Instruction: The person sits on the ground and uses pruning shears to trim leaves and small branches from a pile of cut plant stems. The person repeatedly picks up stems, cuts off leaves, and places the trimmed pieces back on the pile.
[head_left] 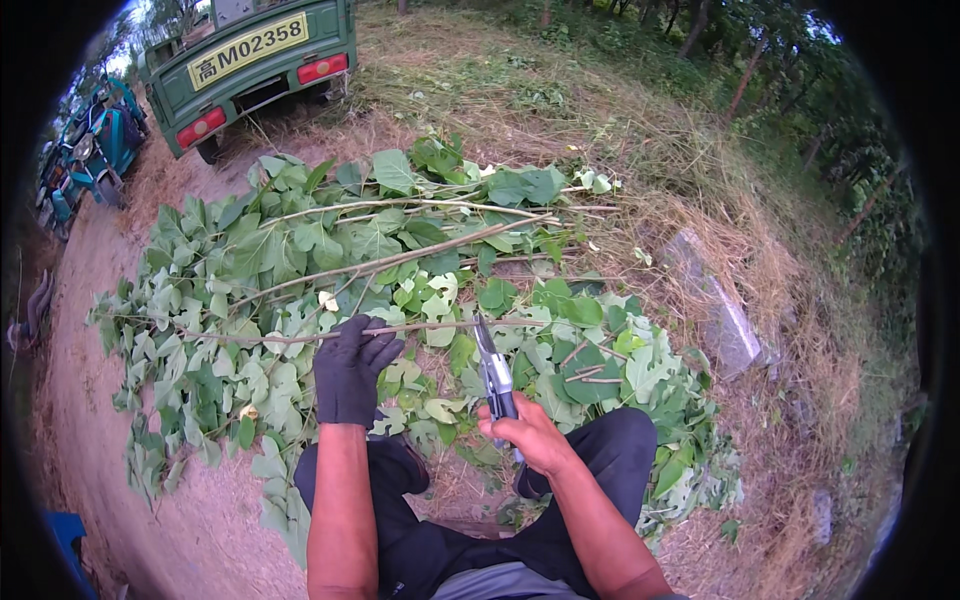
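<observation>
My left hand point(352, 370), in a dark glove, is closed around a thin leafy branch point(285, 339) that runs level from the leaves at left to the right. Bare and closed, my right hand point(528, 432) grips the handles of a pair of pruning shears point(495, 370). The shears point away from me, and their blades meet the branch to the right of my glove. Under and around both hands spreads a heap of cut leafy branches point(240, 370). Several short stem pieces point(592, 376) lie on the leaves to the right of the shears.
Longer bare branches point(400, 258) lie across the far side of the heap. A green cart point(255, 75) with red lights stands at the far left, beside a teal vehicle point(105, 140). On the right are a stone block point(722, 325), dry grass point(780, 270) and trees.
</observation>
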